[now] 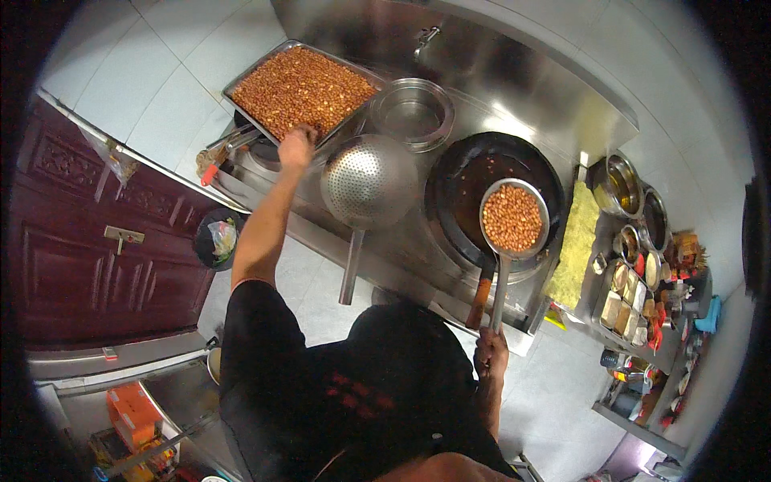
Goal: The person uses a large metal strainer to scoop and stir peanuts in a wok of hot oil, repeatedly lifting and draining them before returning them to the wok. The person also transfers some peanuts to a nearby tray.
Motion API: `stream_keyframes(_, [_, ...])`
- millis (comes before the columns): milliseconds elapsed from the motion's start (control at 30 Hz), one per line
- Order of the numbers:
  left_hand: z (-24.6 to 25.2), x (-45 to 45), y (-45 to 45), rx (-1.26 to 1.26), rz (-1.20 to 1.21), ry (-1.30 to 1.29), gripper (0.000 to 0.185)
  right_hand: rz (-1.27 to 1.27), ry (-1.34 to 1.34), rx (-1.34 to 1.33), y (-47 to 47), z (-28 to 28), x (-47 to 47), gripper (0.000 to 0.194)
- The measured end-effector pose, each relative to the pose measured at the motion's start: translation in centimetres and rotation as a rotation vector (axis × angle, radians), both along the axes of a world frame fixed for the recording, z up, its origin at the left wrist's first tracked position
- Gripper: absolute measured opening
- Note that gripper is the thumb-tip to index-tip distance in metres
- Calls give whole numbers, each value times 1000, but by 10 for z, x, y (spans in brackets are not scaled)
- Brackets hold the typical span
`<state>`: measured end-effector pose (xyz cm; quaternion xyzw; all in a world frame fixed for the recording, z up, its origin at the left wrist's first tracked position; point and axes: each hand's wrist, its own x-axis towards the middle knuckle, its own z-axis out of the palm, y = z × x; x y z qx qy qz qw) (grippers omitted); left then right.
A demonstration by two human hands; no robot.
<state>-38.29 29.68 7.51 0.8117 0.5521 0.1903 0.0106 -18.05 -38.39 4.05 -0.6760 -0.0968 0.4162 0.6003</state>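
Observation:
My left hand (297, 148) is at the near edge of a metal tray (243, 115) filled with reddish-brown peanuts (301, 90). Its fingertips reach the peanuts, but whether they pinch any is hidden. My right hand (492, 348) grips the handle of a long-handled metal ladle (500, 283). The ladle's round bowl is full of peanuts (512, 217) and sits over the right part of a black wok (443, 193). A few loose peanuts and dark residue show inside the wok. Between tray and wok lies a large perforated strainer (368, 181), its handle jutting past the stove's front edge.
Behind the strainer stands a round metal pot (412, 114). A tap (426, 41) projects from the steel backsplash. The wok's wooden handle (480, 298) points towards me. Right of the wok are a yellow cloth (575, 241), metal bowls (617, 184) and a seasoning rack (623, 301).

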Motion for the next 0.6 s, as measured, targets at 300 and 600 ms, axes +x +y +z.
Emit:
stream_keyframes(300, [-24, -33, 87, -107, -116, 261, 28, -372, 447, 177, 1, 17, -27, 61])
stream_keyframes(600, [24, -26, 60, -54, -135, -185, 22, -404, 518, 148, 0, 14, -26, 62])
